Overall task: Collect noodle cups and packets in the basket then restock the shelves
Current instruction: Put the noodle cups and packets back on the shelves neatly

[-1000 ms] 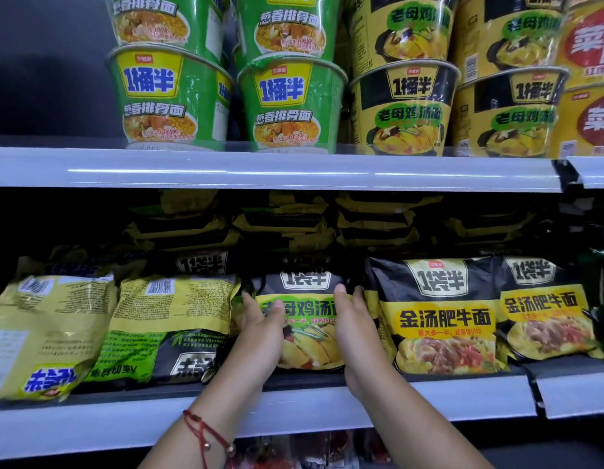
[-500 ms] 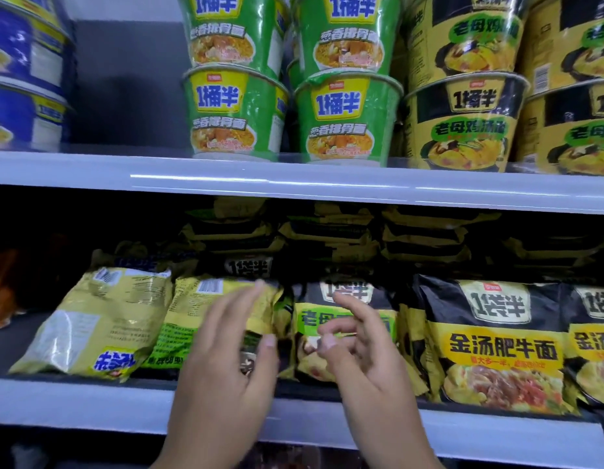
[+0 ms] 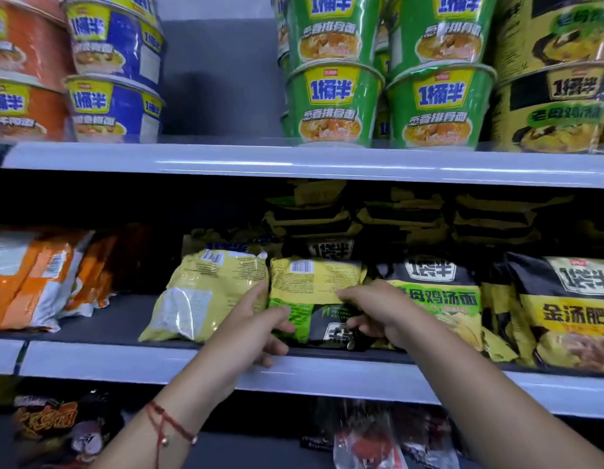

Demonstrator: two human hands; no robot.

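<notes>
Restocking looks well underway: the left hand and right hand both pinch a back-facing yellow packet on the middle shelf, probably straightening it.

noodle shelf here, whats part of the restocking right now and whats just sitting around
In the job:
- back-out packet gripped by left hands-side and right hand
- middle shelf

Just sitting:
- green cups
- blue cups
- orange packets
- beef noodle packet
</notes>
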